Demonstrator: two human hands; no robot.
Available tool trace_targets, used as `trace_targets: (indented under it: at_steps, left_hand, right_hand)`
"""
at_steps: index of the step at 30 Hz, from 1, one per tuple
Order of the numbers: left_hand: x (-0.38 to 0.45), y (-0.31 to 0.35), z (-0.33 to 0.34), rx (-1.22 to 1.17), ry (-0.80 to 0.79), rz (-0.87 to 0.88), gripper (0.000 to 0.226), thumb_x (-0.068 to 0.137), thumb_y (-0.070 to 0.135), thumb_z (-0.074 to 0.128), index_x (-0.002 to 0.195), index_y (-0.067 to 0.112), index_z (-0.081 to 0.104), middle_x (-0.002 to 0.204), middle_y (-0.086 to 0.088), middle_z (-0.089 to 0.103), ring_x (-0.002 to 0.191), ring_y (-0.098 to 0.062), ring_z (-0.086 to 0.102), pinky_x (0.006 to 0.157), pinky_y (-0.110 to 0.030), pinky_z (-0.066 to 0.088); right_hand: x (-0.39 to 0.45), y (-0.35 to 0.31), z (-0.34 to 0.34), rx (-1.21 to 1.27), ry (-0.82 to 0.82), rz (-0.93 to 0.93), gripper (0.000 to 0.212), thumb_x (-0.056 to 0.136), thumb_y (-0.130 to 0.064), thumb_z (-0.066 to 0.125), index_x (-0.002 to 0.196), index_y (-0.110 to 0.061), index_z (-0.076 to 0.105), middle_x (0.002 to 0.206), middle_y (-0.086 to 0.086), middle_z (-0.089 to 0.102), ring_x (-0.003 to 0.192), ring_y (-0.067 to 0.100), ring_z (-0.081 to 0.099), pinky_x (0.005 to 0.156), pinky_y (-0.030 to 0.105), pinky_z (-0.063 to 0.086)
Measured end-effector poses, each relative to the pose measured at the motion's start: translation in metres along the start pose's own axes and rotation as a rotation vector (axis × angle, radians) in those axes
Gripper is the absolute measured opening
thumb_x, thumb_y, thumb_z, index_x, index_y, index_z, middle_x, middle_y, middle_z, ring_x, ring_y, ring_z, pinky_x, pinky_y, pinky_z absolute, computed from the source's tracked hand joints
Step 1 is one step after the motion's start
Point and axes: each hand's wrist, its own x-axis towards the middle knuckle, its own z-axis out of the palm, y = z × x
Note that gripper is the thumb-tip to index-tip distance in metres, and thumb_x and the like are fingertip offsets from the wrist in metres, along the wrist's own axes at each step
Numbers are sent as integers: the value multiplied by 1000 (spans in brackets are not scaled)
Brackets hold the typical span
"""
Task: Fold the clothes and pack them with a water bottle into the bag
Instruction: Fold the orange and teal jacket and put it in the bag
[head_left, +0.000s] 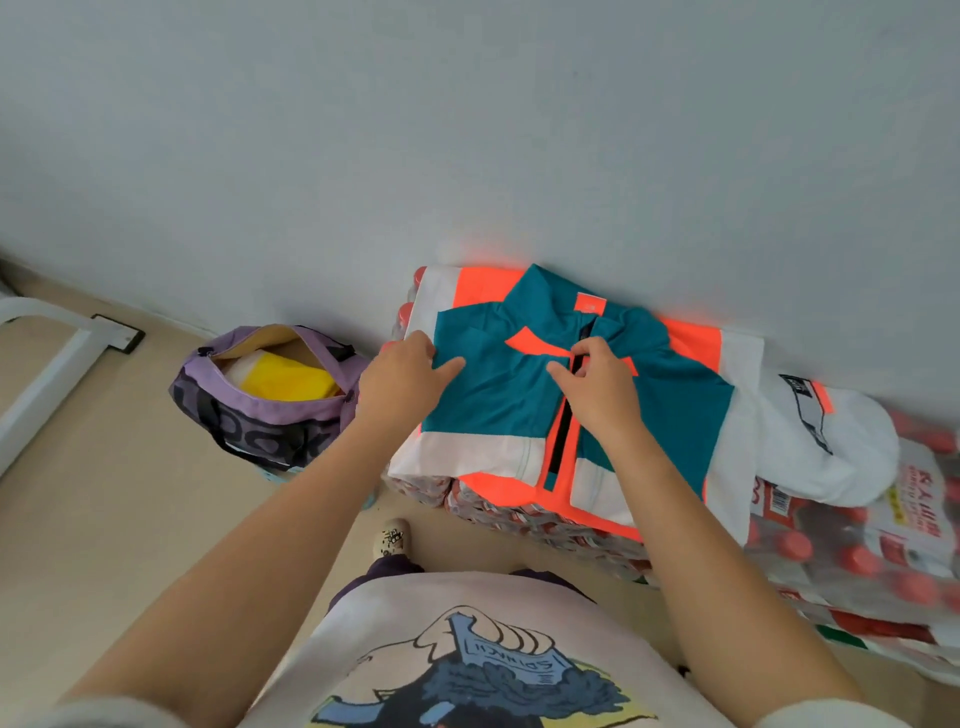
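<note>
Folding the jacket on the bottle packs

Left hand (402, 376) is pressing flat, grip wide; right hand (597, 382) is pinching the jacket (498, 400) by the zip. Bag (270, 400) is gaping at nine o'clock. Slick fabric overhanging the packs (857, 540) could slide off.

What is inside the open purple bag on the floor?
Through the unzipped top of the purple fabric bag a folded yellow cloth shows, with a paler item beside it. Anything beneath them is covered, and no water bottle shows inside.
</note>
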Motion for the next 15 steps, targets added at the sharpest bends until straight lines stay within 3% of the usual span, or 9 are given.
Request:
trace_targets:
  at_steps: [2, 6, 10, 13, 15]
  left_hand:
    - [10, 3, 0, 39, -26, 23, 41, 89, 57, 58, 97, 17, 55, 85, 0, 59, 74, -21, 53, 55, -30, 36]
    - [20, 0, -3, -123, -93, 78, 22, 93, 41, 59, 94, 19, 57, 93, -2, 65, 81, -21, 57, 67, -33, 45]
    - [17, -3, -3, -237, 2, 94, 21, 96, 41, 56, 98, 20, 58, 81, 1, 62, 81, -25, 61, 67, -35, 50]
    - [10, -2, 2, -108, 138, 97, 26, 96, 39, 55, 110, 17, 54, 100, -5, 62, 90, -28, 61, 69, -39, 50]
    - [2, 4, 10, -24, 244, 267, 33, 93, 33, 59, 116, 10, 54, 111, -11, 57, 99, -32, 56, 77, -44, 48]
  right_hand:
    - [10, 1, -1, -24, -7, 28, 26, 89, -33, 68, 103, -15, 57, 80, -8, 53, 78, 16, 52, 63, 30, 33]
    - [21, 4, -7, -103, -91, 20, 16, 87, -27, 69, 78, -17, 60, 77, -8, 55, 80, 17, 55, 62, 28, 31]
    - [17, 5, -14, 1, 33, 22, 12, 89, -24, 68, 81, -19, 61, 72, -13, 54, 74, 11, 52, 65, 25, 33]
    - [2, 4, -18, 56, 74, -9, 7, 92, -24, 64, 86, -21, 61, 71, -14, 54, 70, 3, 51, 60, 21, 34]
    - [-13, 13, -26, 27, 150, -9, 6, 93, -25, 63, 91, -20, 61, 77, -10, 58, 73, 8, 54, 62, 24, 39]
